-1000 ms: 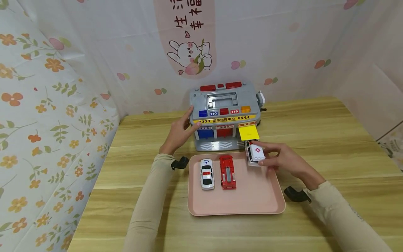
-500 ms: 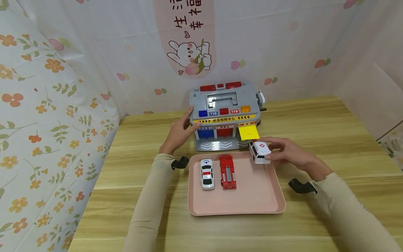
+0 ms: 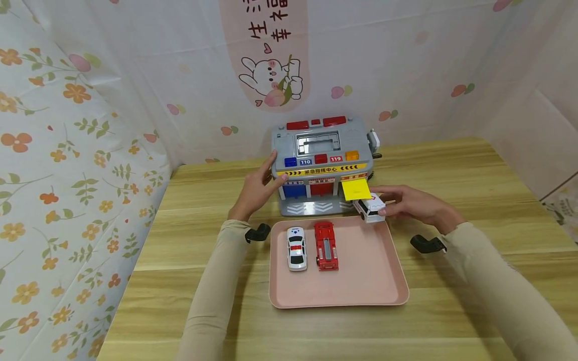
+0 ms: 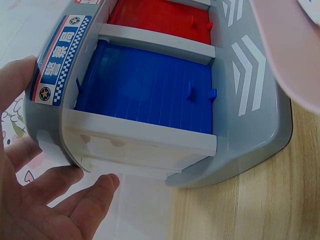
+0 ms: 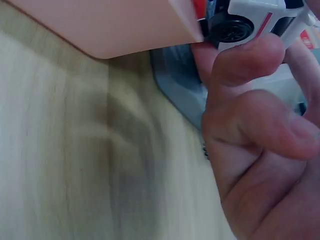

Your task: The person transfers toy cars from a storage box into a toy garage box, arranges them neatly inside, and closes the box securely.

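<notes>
A grey toy emergency station point(image 3: 322, 165) stands at the back of the table, its blue door point(image 4: 150, 85) and red door down and its yellow door point(image 3: 356, 189) raised. My left hand point(image 3: 256, 193) holds the station's left front corner, thumb on the front and fingers along the side. My right hand point(image 3: 413, 204) grips a white toy ambulance point(image 3: 371, 208) by its right side. The ambulance's front is under the raised yellow door, partly hidden by it. In the right wrist view, fingers point(image 5: 245, 65) press below the ambulance's black wheel point(image 5: 231, 30).
A pink tray point(image 3: 361, 281) lies in front of the station, holding a white toy police car point(image 3: 296, 249) and a red toy fire truck point(image 3: 326, 246). A white handset point(image 3: 374, 141) hangs on the station's right side. Patterned cloth point(image 3: 198, 80) hangs behind the table.
My right hand first drew the ambulance slightly right, then moved it up and forward to the yellow door. The left hand and the cars in the tray have stayed put.
</notes>
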A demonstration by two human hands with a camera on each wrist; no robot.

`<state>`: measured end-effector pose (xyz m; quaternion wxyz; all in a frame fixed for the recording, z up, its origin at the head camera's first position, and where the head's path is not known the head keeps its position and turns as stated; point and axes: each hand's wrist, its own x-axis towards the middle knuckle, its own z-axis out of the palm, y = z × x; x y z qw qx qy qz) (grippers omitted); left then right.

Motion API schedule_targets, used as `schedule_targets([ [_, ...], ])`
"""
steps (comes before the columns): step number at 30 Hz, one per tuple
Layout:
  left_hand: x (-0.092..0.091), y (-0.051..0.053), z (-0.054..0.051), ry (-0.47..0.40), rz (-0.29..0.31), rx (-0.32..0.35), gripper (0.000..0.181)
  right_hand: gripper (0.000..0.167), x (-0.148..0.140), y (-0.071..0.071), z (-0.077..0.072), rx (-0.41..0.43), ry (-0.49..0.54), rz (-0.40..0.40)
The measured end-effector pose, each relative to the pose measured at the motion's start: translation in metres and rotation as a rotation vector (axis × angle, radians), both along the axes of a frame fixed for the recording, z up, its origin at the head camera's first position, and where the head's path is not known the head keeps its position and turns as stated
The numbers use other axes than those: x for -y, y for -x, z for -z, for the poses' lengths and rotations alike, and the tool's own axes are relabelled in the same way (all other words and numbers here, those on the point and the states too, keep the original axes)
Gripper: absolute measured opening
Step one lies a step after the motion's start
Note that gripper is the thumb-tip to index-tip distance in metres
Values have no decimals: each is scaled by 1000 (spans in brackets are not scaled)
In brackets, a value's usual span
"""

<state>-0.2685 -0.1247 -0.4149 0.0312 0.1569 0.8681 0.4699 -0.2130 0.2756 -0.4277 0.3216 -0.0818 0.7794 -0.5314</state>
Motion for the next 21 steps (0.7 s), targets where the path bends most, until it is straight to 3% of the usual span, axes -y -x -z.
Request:
schedule_targets([
  [5, 0, 1, 0, -2, -4, 0, 74, 77, 10, 7, 4, 26, 44, -31],
  [9, 0, 1, 2, -10, -6, -10, 73, 74, 18, 12, 7, -6, 54, -29],
  [15, -1, 1, 2, -16, 6, -7, 74, 66, 26, 15, 11, -116, 20, 22],
  [21, 1, 1, 3, -22, 11, -14, 74, 62, 34, 17, 13, -270, -81, 35],
])
